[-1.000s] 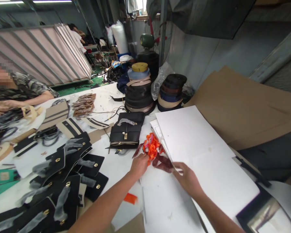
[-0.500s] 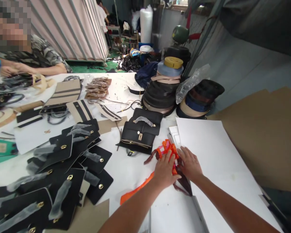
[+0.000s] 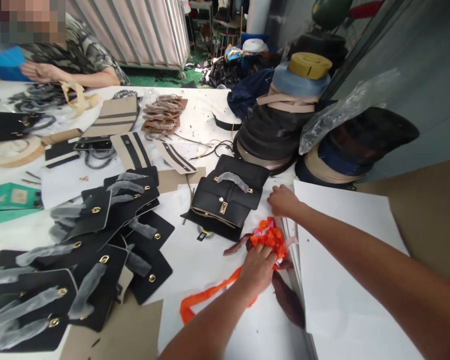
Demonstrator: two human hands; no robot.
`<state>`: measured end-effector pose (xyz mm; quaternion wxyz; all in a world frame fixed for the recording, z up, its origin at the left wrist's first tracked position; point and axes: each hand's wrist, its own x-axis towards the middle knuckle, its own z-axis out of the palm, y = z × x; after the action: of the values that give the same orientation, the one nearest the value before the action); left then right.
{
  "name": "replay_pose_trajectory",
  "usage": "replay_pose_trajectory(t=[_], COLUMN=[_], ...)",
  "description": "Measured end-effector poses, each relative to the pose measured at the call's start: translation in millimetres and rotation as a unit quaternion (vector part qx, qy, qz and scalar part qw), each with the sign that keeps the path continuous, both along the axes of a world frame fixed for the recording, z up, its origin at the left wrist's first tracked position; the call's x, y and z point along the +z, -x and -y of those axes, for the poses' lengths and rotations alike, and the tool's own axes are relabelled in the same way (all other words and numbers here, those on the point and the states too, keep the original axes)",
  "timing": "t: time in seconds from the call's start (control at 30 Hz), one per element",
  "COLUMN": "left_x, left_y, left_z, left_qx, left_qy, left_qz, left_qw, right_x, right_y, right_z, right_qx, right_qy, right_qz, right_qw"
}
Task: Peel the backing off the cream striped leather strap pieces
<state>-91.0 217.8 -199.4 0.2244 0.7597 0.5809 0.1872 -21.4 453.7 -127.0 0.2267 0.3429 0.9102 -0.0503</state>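
A bunched orange scarf (image 3: 272,239) with pink and dark brown parts lies on the white table, one orange strip trailing to the lower left. My left hand (image 3: 258,267) is closed on its near side, fingers curled into the cloth. My right hand (image 3: 284,201) is at the far left corner of a stack of large white sheets (image 3: 339,265). Its fingers are curled together, and what they hold, if anything, is hidden. Just left of that hand sits a black handbag (image 3: 228,197) with a wrapped handle and a gold clasp.
Black bag pieces (image 3: 138,265) with wrapped handles are piled on the left. Rolls of strap material (image 3: 264,135) stand at the back right, beside clear plastic (image 3: 345,112). Across the table sits a person in a camouflage sleeve (image 3: 93,52), holding something blue (image 3: 7,64).
My right hand has left the scarf and moved up to the sheets' far corner. My left hand has curled into the scarf. The view has shifted, and the person opposite has lifted something blue.
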Motion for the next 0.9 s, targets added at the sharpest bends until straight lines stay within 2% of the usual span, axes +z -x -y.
replay_pose_trajectory(t=[0.13, 0.23, 0.47, 0.57, 0.63, 0.73, 0.83, 0.9], left_x=[-6.3, -7.6, -4.6, -4.0, -0.2, 14.4, 38.6, 57.8], left_y=[-1.1, 0.1, 1.4, 10.9, 26.3, 58.6, 87.9, 100.3], left_z=[1.7, 1.4, -2.8, 0.9, 11.2, 41.3, 81.6, 106.4], left_qx=[0.001, -0.008, 0.009, 0.051, 0.099, 0.168, 0.221, 0.283], left_qy=[0.021, 0.025, 0.023, 0.023, 0.023, 0.017, 0.004, 0.017], left_qz=[-0.007, 0.003, 0.052, 0.087, 0.118, 0.163, 0.201, 0.225], left_qw=[1.0, 1.0, 0.998, 0.995, 0.988, 0.972, 0.954, 0.932], right_x=[-23.0, -29.8, -22.9, -17.2, -10.9, 1.7, 8.8, 5.6], right_y=[8.9, 10.9, 4.0, -0.7, -5.2, -13.1, -17.8, -17.2], right_z=[-22.1, -34.3, -46.1, -46.8, -48.9, -52.8, -52.8, -49.0], right_qx=[-0.006, -0.016, -0.004, 0.004, 0.005, 0.002, 0.001, 0.004], right_qy=[0.058, 0.101, 0.148, 0.155, 0.161, 0.165, 0.154, 0.146], right_qz=[0.067, 0.112, 0.131, 0.131, 0.129, 0.124, 0.118, 0.118], right_qw=[0.996, 0.988, 0.98, 0.979, 0.978, 0.978, 0.981, 0.982])
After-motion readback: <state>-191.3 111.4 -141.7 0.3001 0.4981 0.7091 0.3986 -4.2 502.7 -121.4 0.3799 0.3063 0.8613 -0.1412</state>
